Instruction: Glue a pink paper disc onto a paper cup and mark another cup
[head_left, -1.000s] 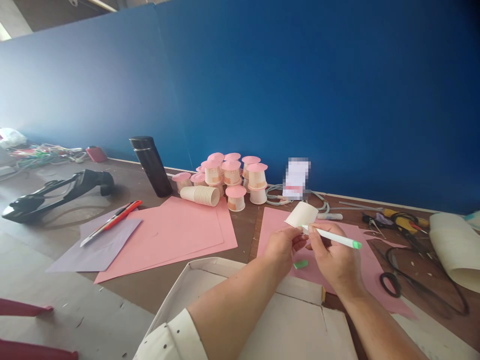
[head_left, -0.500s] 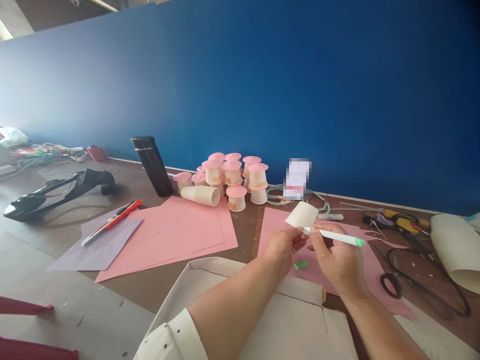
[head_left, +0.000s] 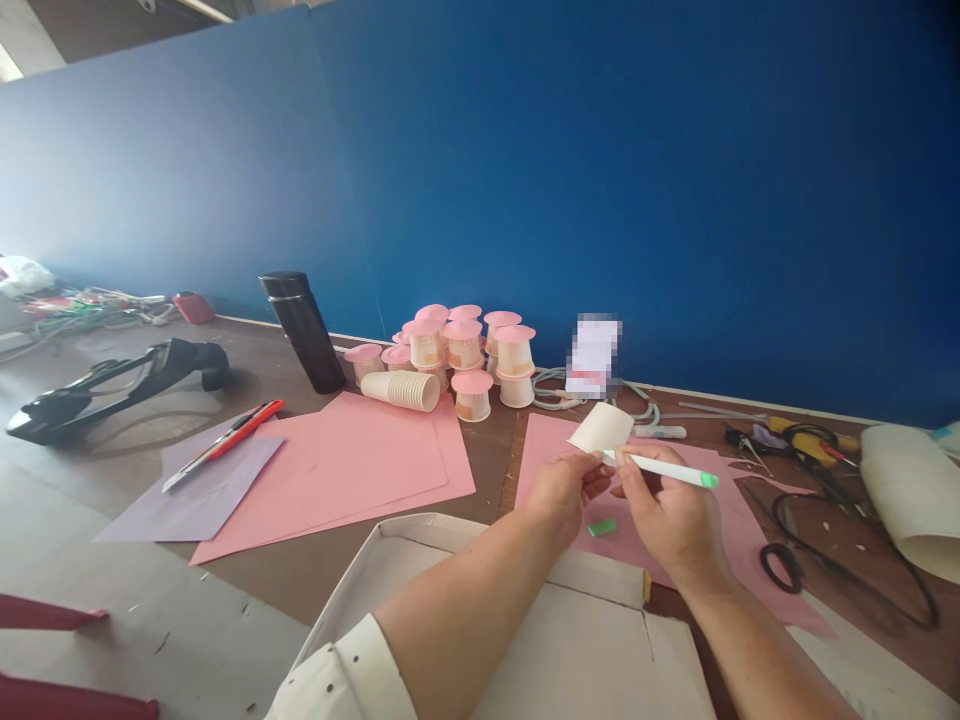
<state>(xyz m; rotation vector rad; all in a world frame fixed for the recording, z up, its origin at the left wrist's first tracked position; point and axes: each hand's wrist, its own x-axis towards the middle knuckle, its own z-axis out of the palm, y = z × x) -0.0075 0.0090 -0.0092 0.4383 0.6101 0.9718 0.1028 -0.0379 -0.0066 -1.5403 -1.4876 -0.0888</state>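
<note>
A plain white paper cup (head_left: 602,428) is held tilted by my left hand (head_left: 559,492), with the fingers closed around its lower side. My right hand (head_left: 670,517) is closed on a white marker (head_left: 664,467) with a green end, its tip at the cup's surface. Whatever the tip has drawn is hidden by the fingers. Below the hands, a green marker cap (head_left: 602,527) lies on a pink paper sheet (head_left: 547,440). Several upturned cups with pink paper tops (head_left: 472,393) stand stacked at the back, beside a lying stack of bare cups (head_left: 405,391).
A black flask (head_left: 304,330) stands left of the cups. An orange cutter knife (head_left: 232,440) lies on purple paper (head_left: 217,505), near pink sheets (head_left: 345,455). A black strap-like frame (head_left: 127,385) is farther left. Cables (head_left: 847,510) and a white roll (head_left: 907,500) lie right. Cardboard (head_left: 577,655) is in front.
The marker and my right hand have shifted slightly left along the cup. The cup has moved a little left, and my left hand stays nearly still.
</note>
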